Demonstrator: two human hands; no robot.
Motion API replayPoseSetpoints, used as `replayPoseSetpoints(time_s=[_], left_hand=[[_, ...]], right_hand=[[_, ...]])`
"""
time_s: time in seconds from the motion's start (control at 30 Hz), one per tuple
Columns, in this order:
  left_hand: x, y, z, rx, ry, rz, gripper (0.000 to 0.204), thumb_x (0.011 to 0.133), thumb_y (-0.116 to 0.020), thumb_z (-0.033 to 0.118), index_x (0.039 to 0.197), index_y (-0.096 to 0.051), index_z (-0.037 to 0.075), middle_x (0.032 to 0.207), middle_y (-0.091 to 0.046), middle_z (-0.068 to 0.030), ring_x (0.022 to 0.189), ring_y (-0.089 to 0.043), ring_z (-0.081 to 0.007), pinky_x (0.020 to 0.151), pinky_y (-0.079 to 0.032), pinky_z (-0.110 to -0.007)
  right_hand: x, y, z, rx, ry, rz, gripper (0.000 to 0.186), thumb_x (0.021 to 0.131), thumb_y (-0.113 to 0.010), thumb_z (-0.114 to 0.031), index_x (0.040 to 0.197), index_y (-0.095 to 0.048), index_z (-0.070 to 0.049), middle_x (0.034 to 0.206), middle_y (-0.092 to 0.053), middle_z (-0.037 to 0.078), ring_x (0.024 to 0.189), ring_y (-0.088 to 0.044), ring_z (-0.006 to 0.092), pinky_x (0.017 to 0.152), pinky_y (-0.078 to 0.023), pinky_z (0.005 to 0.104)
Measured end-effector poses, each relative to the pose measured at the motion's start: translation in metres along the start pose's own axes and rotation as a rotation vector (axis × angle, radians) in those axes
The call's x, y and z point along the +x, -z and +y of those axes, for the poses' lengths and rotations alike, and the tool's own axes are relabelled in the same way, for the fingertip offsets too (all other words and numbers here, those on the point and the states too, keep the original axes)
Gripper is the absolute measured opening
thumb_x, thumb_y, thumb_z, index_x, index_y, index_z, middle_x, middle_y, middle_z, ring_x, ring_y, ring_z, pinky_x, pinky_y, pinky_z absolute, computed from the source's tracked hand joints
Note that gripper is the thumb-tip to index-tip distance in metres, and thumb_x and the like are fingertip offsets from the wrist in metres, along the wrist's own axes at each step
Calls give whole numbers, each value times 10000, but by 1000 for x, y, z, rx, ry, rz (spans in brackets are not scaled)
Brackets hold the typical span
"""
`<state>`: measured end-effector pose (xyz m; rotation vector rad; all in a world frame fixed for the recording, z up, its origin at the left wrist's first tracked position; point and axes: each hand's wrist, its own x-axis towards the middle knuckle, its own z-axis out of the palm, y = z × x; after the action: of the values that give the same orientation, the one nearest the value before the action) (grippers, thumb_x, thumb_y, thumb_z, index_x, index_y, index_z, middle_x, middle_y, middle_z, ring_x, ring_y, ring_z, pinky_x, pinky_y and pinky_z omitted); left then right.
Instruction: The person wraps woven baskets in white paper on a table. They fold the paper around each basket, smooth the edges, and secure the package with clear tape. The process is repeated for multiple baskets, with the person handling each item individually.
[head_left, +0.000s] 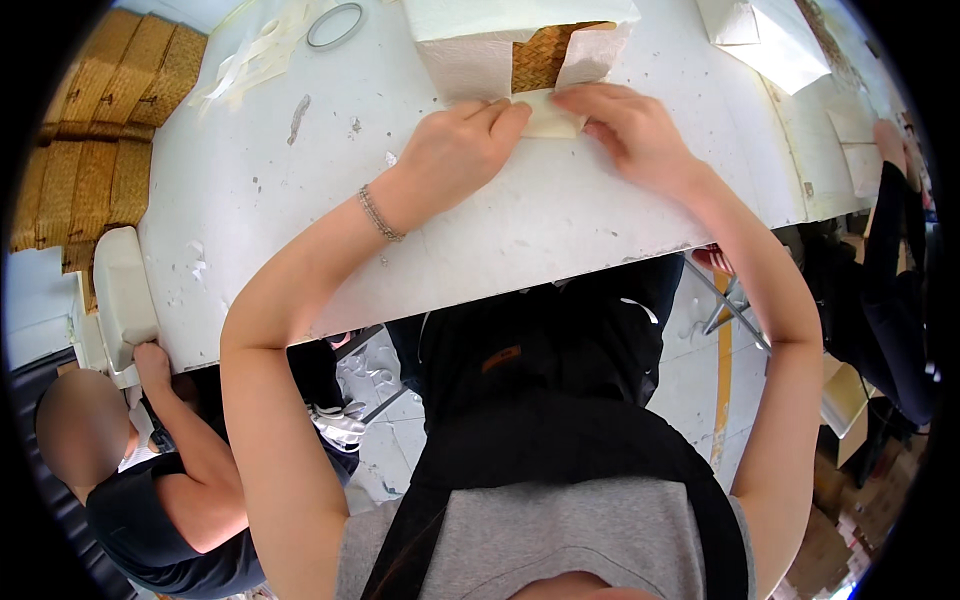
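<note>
A box [462,68] wrapped in white paper-like covering stands near the far side of the table, in front of me. Tan woven material [545,58] shows through a gap in the covering on its near side. Below that gap a cream-coloured flap or strip [550,120] lies toward me. My left hand [462,150] pinches the flap's left end, fingers closed at the box's lower edge. The fingers of my right hand [638,130] bend over the flap's right end, thumb underneath. Whether the flap is joined to the box I cannot tell.
A grey ring [335,26] and pale tape strips [262,62] lie far left on the white table [290,220]. Woven boxes [95,190] are stacked at left. A co-worker's hand [152,368] touches a white container [125,290]. Another white piece [768,48] sits far right, near another person's arm [885,215].
</note>
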<state>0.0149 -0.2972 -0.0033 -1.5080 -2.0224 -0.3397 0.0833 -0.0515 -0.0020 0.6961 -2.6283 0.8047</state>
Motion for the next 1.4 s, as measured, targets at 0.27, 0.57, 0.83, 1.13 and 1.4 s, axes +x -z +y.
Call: replayPoseSetpoints(time_s=[0.27, 0.57, 0.83, 1.13, 1.4], left_hand=[[-4, 3, 2, -170, 206, 9, 278, 798, -785, 160, 1006, -633, 57, 748, -676, -74, 617, -647, -227, 567, -526, -325], [-3, 2, -4, -127, -1, 68, 197, 783, -775, 128, 883, -638, 28, 872, -727, -94, 769, -711, -232, 649, -578, -311], [-4, 1, -9, -2, -132, 38, 123, 824, -703, 138, 818, -621, 46, 942, -724, -63, 864, -708, -177, 667, -580, -270], [0, 2, 1, -106, 106, 110, 106, 825, -727, 65, 859, -627, 54, 718, -655, -69, 584, -627, -209, 534, -506, -305], [6, 19, 7, -65, 80, 353, 259, 790, -787, 125, 990, -638, 56, 974, -692, -40, 844, -663, -227, 713, -527, -376]], right_hand=[[9, 9, 8, 831, -241, -62, 488, 747, -458, 105, 1171, -655, -34, 1093, -727, 106, 1088, -656, 230, 946, -498, 349], [-13, 27, 22, -145, 154, -150, 377, 927, -567, -112, 1294, -610, -34, 1354, -597, 97, 1300, -512, 303, 1158, -355, 433], [-19, 16, 9, -188, 143, -152, 461, 927, -607, -173, 1369, -543, -56, 1462, -499, 57, 1355, -450, 267, 1184, -332, 419], [-14, 11, 5, -170, 122, 138, 215, 841, -678, -109, 1050, -686, -59, 1025, -702, 90, 963, -649, 301, 856, -521, 402], [3, -8, -4, -209, -162, 370, 43, 878, -651, -122, 882, -686, -97, 725, -664, 70, 674, -637, 268, 573, -490, 375]])
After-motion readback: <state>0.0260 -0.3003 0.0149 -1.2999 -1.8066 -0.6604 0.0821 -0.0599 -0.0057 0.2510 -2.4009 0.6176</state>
